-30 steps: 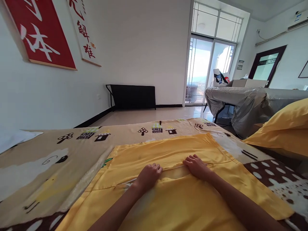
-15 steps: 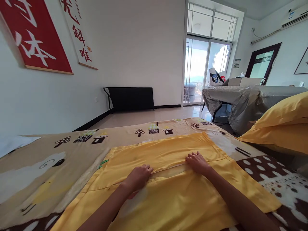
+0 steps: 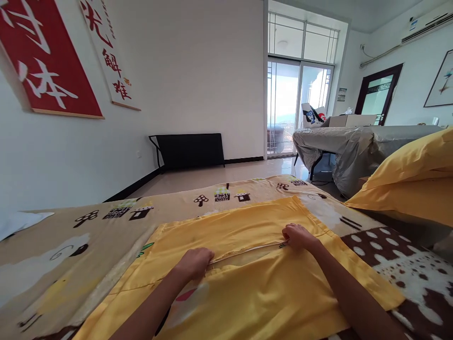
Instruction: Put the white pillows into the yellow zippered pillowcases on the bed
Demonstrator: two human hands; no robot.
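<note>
Left hand (image 3: pixel 196 263) first: its fingers are curled together and seem to pinch the far edge of a slit (image 3: pixel 244 256) in the yellow cloth (image 3: pixel 262 293), though the fingertips are hidden and how firm that hold is I cannot tell. Farther right, the right hand (image 3: pixel 298 236) has its fingers bunched on the same edge near the slit's other end. The yellow cloth lies spread on the patterned blanket (image 3: pixel 113 229), in front of the person. I judge the step in hand to be drawing that edge straight between the two hands; the next move calls for an even pull and a free lower edge. Around it, from the left, come a white cloth (image 3: pixel 24 223), a black panel (image 3: pixel 191 150) by the wall, a plastic-covered table (image 3: pixel 329 137) and a yellow pillow (image 3: pixel 414 177). None of these blocks the hands; loose folds could.
</note>
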